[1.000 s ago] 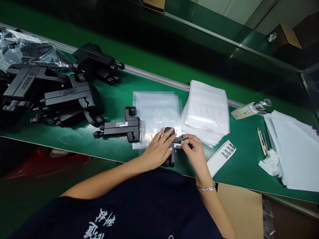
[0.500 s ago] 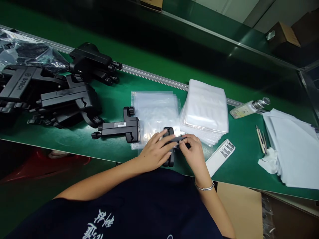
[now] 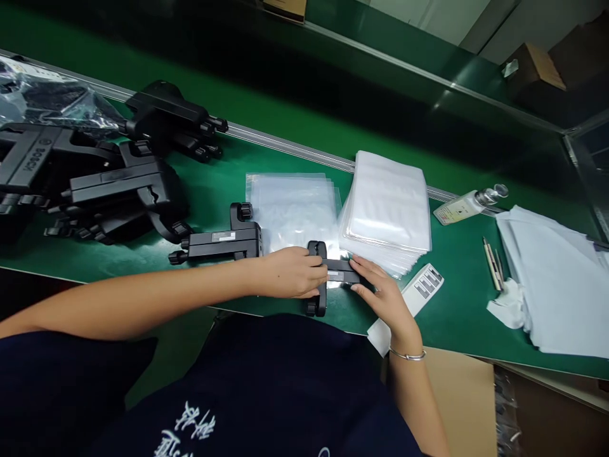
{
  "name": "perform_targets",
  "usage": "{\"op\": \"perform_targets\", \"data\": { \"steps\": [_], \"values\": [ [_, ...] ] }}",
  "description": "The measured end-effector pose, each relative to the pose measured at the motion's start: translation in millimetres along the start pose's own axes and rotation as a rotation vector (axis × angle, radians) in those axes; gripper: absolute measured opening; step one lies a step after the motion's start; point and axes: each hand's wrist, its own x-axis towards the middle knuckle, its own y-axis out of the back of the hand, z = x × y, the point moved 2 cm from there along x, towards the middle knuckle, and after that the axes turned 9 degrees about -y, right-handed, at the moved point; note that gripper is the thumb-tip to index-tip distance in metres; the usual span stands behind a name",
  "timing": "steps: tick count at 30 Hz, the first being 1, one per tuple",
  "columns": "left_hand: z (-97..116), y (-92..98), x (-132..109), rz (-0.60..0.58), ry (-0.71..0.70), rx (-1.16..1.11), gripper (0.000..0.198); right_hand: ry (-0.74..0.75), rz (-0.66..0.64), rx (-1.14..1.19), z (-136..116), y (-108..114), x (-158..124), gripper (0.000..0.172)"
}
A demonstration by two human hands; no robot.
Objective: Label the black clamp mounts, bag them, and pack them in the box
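Observation:
Near the table's front edge, a black T-shaped plastic clamp mount (image 3: 318, 298) lies over clear bags, a pale label showing on its arm. My left hand (image 3: 291, 273) is closed at its crossbar, fingers curled together and fingertips against it. At the other end of the arm, my right hand (image 3: 382, 291) grips it between thumb and fingers. A similar black mount (image 3: 223, 242) with a small white label lies to the left, partly behind my left forearm. Beneath both is a stack of clear plastic bags (image 3: 292, 197).
Several more black mounts (image 3: 118, 190) are piled at the left beside a bagged one (image 3: 61, 101). To the right are a thick stack of white sleeves (image 3: 390, 203), a label strip (image 3: 423, 289), a pump bottle (image 3: 464, 208), tweezers and a pen-like tool (image 3: 492, 263), and white sheets (image 3: 561, 285).
My left hand has drawn back from over the mount's arm to its crossbar, its fingers curling together. My right hand has shifted right to the arm's end. The label on the arm now shows.

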Motion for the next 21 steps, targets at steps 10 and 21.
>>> {"op": "perform_targets", "data": {
  "steps": [10, 21],
  "values": [
    [2.9, 5.0, 40.0, -0.022, -0.221, 0.198, 0.018, 0.051, 0.028, -0.044, 0.9, -2.0, 5.4, 0.041],
    [0.7, 5.9, -24.0, 0.751, 0.574, -0.005, 0.036, 0.292, 0.314, -0.131, -17.4, -18.7, -13.0, 0.047]
  ]
}}
